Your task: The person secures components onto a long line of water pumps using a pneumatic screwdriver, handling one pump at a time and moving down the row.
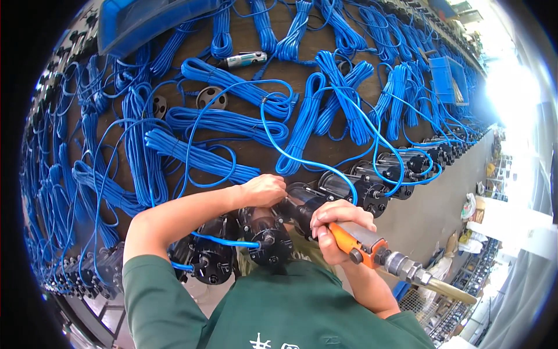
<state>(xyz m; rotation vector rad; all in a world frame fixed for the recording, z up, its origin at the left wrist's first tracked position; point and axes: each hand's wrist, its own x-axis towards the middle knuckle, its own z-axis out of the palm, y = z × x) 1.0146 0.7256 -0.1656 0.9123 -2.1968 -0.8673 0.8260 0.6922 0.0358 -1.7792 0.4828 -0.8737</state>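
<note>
My right hand is wrapped around an orange and grey air tool, with metal hose fittings at its near end. Its working tip is hidden by my hand and the part beyond. My left hand is closed, fingers curled, at the far end of a black cylindrical unit on the table's near edge. What those fingers hold, if anything, cannot be made out. Beside it, below my left hand, another black unit has a blue cable joined to its round end cap.
Coiled bundles of blue cable cover the brown table. Similar black units line its near edge on both sides. Among the coils are a silver and teal tool and a round metal disc. Blue bins stand farther off.
</note>
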